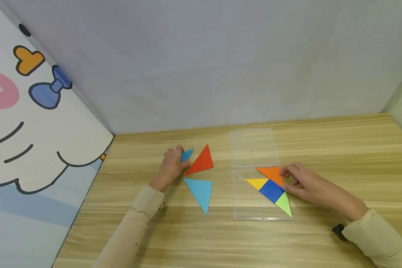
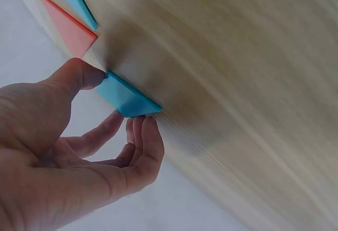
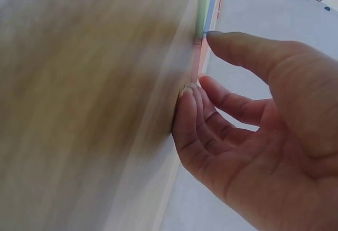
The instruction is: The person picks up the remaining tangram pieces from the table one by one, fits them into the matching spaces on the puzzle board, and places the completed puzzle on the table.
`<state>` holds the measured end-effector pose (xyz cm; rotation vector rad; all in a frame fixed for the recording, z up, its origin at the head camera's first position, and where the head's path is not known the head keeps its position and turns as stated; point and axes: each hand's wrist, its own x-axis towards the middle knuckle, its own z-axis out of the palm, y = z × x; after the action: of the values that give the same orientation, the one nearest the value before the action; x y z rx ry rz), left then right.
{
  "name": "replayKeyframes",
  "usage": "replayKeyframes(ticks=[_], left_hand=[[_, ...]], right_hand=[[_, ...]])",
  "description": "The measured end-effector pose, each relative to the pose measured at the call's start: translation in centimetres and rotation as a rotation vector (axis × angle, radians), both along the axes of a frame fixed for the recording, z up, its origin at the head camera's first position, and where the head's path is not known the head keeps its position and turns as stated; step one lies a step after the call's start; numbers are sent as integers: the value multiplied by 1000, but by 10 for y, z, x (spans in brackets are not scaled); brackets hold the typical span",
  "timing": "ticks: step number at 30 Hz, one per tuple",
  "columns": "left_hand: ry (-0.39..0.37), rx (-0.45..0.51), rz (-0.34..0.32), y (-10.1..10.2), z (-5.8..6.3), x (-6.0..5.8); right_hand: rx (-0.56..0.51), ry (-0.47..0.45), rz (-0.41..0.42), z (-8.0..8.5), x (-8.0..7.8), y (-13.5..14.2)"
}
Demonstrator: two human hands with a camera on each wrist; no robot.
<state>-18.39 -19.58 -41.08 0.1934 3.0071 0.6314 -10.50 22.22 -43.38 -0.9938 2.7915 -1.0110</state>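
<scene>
With thumb and fingertips, my left hand [image 1: 171, 163] pinches a small light-blue tangram piece [image 2: 129, 96] at its edges, close over the wood table. To the right of that hand lie a red triangle [image 1: 202, 162] and a larger light-blue triangle [image 1: 201, 191]. My right hand [image 1: 308, 184] has its thumb and index fingertips touching the right edge of an orange triangle [image 1: 270, 174], its fingers loosely bent. That triangle sits in a clear plastic tray [image 1: 238, 214] with a yellow triangle [image 1: 257, 183], a dark-blue square [image 1: 272, 191] and a green triangle [image 1: 284, 204].
A clear plastic panel [image 1: 254, 149] adjoins the tray's far edge. The wood-grain table [image 1: 187, 242] meets a pale cloth wall [image 1: 201, 74] at the back. A cartoon-printed sheet [image 1: 53, 141] borders its left side.
</scene>
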Motion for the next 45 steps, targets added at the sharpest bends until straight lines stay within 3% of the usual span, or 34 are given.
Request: replayKeyframes(ticks=[14, 28, 45], left_hand=[[133, -33, -87, -1, -6, 1], [146, -17, -112, 3, -3, 3], [171, 23, -181, 14, 0, 9]], right_hand=[[9, -2, -7, 0, 0, 0], [11, -33, -17, 1, 1, 1], [3, 4, -2, -1, 0, 1]])
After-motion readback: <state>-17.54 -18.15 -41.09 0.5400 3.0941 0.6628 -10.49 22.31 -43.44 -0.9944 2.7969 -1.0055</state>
